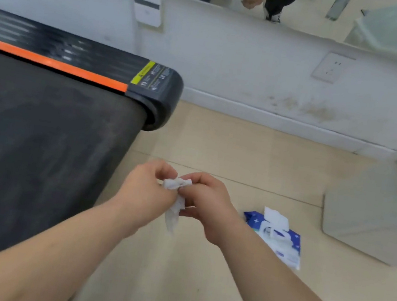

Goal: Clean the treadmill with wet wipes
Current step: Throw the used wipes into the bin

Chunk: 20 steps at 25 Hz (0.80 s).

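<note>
"Over the floor at six o'clock, what have you got?"

"A crumpled wet wipe (173,211). My left hand (149,192) and right hand (206,201) are close together, both pinching its bunched top, and its tail hangs down between my wrists. My curled fingers hide how it is folded."

"And the treadmill?"

"At nine o'clock. The treadmill (36,150) is cut off by the left edge, so I see only the dark belt, an orange strip and one rounded end cap."

"Any writing?"

"A warning label (152,76) on that cap, with a yellow band and small grey pictograms, too blurred to read. The pack of wipes (279,238) lies on the floor at four o'clock from my hands. It is blue with white stars and its flap is up. My right forearm covers its near corner, and I can't read its print."

"At twelve?"

"A mirror (318,10), cropped by the top edge."
</note>
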Each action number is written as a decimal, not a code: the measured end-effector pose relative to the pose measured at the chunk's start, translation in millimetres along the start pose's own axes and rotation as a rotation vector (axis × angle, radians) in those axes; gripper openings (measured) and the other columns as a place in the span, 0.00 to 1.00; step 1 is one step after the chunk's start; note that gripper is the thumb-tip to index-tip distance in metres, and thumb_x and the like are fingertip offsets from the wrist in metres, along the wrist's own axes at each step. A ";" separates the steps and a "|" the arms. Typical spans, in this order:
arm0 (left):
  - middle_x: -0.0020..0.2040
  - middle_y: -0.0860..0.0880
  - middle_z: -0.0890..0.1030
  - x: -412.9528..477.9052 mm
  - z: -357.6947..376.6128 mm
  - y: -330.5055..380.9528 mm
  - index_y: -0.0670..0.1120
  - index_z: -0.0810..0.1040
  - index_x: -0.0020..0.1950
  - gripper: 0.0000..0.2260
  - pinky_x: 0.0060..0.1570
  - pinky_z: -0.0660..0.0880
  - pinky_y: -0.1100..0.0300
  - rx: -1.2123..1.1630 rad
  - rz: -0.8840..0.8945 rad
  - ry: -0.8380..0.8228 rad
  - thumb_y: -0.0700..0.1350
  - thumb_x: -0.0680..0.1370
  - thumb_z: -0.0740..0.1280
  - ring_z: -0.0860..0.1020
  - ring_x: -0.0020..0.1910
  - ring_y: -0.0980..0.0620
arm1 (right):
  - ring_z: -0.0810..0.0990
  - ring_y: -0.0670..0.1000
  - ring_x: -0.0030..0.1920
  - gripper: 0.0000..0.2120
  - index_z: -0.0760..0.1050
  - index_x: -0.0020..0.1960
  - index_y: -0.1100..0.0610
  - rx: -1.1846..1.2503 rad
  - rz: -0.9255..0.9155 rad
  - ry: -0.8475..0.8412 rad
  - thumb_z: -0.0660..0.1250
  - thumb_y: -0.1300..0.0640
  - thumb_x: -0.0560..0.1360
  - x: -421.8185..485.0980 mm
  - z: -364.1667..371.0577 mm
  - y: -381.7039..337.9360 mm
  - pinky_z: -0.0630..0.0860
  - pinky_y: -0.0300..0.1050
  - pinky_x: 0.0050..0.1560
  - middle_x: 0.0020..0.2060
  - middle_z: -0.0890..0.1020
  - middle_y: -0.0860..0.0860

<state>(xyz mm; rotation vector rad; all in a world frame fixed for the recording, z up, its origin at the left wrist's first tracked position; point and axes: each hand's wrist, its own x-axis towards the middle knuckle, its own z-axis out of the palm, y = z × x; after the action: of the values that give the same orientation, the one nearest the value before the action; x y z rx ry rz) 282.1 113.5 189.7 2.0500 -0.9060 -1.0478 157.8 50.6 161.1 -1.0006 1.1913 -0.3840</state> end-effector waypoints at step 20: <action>0.51 0.62 0.84 -70.3 236.3 305.5 0.59 0.83 0.54 0.18 0.47 0.75 0.73 -0.070 0.395 -0.502 0.36 0.77 0.68 0.79 0.49 0.67 | 0.84 0.55 0.37 0.06 0.78 0.51 0.55 0.181 -0.278 0.603 0.71 0.58 0.74 -121.5 -349.6 -117.3 0.85 0.52 0.41 0.44 0.85 0.57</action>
<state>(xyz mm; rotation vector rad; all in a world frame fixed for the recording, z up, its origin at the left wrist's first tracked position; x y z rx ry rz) -35.9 -52.5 349.2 1.4799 -1.4314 -1.3625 -172.9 -79.2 317.8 -0.9196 1.5192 -1.0497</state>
